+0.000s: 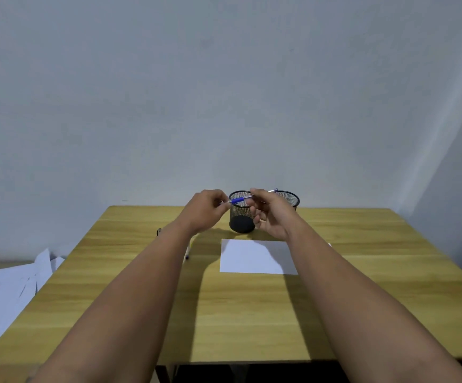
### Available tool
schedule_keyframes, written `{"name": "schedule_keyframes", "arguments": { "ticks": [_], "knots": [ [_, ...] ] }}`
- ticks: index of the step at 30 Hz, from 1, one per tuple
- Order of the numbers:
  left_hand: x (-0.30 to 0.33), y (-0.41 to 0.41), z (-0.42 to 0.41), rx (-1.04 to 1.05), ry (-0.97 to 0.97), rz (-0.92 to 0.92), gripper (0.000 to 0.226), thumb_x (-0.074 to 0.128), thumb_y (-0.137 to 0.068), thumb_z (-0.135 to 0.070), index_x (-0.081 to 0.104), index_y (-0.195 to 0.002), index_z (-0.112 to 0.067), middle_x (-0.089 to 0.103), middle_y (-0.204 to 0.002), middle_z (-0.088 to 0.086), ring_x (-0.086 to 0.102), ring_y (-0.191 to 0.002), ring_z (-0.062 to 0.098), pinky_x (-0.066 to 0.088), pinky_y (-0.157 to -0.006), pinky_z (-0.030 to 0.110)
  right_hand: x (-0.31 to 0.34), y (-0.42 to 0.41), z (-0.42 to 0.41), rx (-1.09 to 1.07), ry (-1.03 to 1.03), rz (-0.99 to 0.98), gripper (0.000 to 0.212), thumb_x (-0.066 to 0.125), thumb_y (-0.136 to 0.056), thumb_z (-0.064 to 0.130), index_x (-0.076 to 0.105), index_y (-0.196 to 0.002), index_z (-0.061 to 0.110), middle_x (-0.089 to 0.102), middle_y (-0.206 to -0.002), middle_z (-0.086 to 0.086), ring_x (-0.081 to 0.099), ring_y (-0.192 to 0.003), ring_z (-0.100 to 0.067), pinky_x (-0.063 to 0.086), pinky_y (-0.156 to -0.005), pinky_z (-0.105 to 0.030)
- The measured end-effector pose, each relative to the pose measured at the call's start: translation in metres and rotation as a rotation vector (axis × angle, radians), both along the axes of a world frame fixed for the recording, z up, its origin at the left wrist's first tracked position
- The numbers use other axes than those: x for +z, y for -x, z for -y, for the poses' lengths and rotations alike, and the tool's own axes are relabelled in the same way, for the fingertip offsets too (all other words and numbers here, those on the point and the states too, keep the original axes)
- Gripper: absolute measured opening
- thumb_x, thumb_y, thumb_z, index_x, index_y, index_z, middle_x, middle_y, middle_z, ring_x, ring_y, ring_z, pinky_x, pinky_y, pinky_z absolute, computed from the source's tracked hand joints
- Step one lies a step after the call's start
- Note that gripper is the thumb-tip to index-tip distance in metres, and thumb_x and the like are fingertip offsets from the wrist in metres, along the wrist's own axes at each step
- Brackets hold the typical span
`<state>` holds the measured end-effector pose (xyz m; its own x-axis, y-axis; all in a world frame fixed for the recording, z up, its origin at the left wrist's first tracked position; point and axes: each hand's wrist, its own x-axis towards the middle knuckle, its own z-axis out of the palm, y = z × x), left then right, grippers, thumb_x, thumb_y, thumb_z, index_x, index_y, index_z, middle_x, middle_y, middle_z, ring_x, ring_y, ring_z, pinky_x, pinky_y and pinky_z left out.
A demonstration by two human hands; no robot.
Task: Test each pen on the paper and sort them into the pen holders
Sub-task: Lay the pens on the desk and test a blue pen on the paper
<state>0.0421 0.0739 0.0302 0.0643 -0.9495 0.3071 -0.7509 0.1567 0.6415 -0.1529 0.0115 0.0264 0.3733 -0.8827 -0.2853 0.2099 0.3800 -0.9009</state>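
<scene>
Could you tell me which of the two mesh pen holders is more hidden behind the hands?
The right pen holder: the right hand covers most of it, leaving only its rim and upper mesh showing, while the left pen holder shows down to its base.

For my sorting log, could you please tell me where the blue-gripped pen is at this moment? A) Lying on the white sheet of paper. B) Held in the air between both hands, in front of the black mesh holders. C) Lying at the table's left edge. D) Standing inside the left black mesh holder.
B: the blue-gripped pen spans between the left hand and right hand, raised above the white sheet of paper.
</scene>
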Motion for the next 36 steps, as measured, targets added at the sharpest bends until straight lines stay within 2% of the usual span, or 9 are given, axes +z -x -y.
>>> {"name": "schedule_keyframes", "arguments": {
  "ticks": [5,13,17,21,23,25,29,33,36],
  "knots": [
    [0.004,0.023,-0.003,-0.089,-0.104,-0.135,0.021,0.054,-0.102,-0.032,0.064,-0.097,-0.014,0.073,-0.081,0.002,0.065,-0.077,0.017,0.048,-0.074,0.034,-0.003,-0.007,-0.004,-0.112,0.115,-0.075,0.028,0.064,-0.106,0.036,0.075,-0.108,0.01,0.065,-0.063,0.004,0.052,-0.048,-0.008,0.035,-0.047,-0.021],
    [0.008,0.049,-0.002,-0.183,-0.292,-0.242,0.039,0.035,-0.107,-0.035,0.048,-0.08,-0.009,0.059,-0.065,0.008,0.055,-0.064,0.024,0.048,-0.073,0.039,0.002,-0.017,0.002,-0.248,0.133,-0.207,0.038,0.047,-0.111,0.031,0.059,-0.08,0.013,0.039,-0.044,0.005,0.03,-0.039,-0.014,0.024,-0.045,-0.024],
    [0.016,0.058,-0.003,-0.189,-0.377,-0.448,0.036,0.035,-0.107,-0.029,0.044,-0.075,-0.014,0.046,-0.06,0.003,0.044,-0.057,0.022,0.048,-0.074,0.039,0.006,-0.024,0.008,-0.305,0.104,-0.239,0.035,0.046,-0.109,0.026,0.057,-0.079,0.014,0.041,-0.057,-0.002,0.031,-0.042,-0.015,0.024,-0.045,-0.023],
    [0.012,0.037,-0.013,-0.215,-0.557,-0.537,0.036,0.036,-0.106,-0.032,0.043,-0.074,-0.017,0.052,-0.065,0.005,0.056,-0.063,0.023,0.051,-0.076,0.035,0.016,0.017,0.032,-0.553,0.03,-0.177,0.025,0.044,-0.103,0.016,0.057,-0.082,0.014,0.042,-0.066,-0.004,0.031,-0.05,-0.017,0.024,-0.038,-0.015],
    [-0.005,0.013,-0.01,-0.092,-0.513,-0.386,0.038,0.041,-0.106,-0.035,0.05,-0.076,-0.014,0.062,-0.072,0.005,0.062,-0.071,0.023,0.049,-0.078,0.033,0.022,0.043,0.041,-0.562,0.114,-0.287,0.031,0.046,-0.107,0.023,0.062,-0.084,0.012,0.047,-0.066,-0.004,0.035,-0.05,-0.019,0.029,-0.042,-0.022],
    [-0.027,-0.006,-0.001,0.096,-0.387,-0.075,0.037,0.049,-0.102,-0.041,0.061,-0.078,-0.015,0.068,-0.081,0.002,0.065,-0.084,0.025,0.049,-0.079,0.033,0.022,0.048,0.04,-0.507,0.267,-0.379,0.039,0.051,-0.109,0.032,0.065,-0.077,0.014,0.053,-0.064,-0.002,0.041,-0.05,-0.018,0.033,-0.048,-0.027],
    [-0.058,-0.009,0.009,0.337,-0.288,0.405,0.03,0.052,-0.099,-0.045,0.072,-0.102,-0.022,0.069,-0.106,0.001,0.062,-0.105,0.028,0.048,-0.094,0.047,-0.003,0.026,0.018,-0.382,0.612,-0.524,0.035,0.061,-0.108,0.033,0.072,-0.082,0.013,0.066,-0.062,0.003,0.059,-0.053,-0.005,0.046,-0.065,-0.028],
    [-0.081,-0.003,0.014,0.387,-0.268,0.675,0.03,0.049,-0.099,-0.034,0.069,-0.118,-0.021,0.06,-0.12,0.006,0.053,-0.117,0.032,0.039,-0.1,0.053,-0.046,0.025,-0.002,-0.316,0.85,-0.668,0.019,0.062,-0.106,0.033,0.075,-0.097,0.023,0.077,-0.076,0.007,0.072,-0.069,-0.013,0.053,-0.072,-0.031],
    [-0.092,-0.002,0.016,0.385,-0.321,0.71,0.033,0.045,-0.1,-0.026,0.069,-0.121,-0.02,0.058,-0.126,0.008,0.046,-0.127,0.036,0.033,-0.107,0.058,-0.07,0.031,-0.016,-0.267,0.964,-0.752,0.015,0.061,-0.107,0.035,0.075,-0.108,0.029,0.08,-0.087,0.009,0.071,-0.078,-0.012,0.052,-0.07,-0.032]
  ]
}}
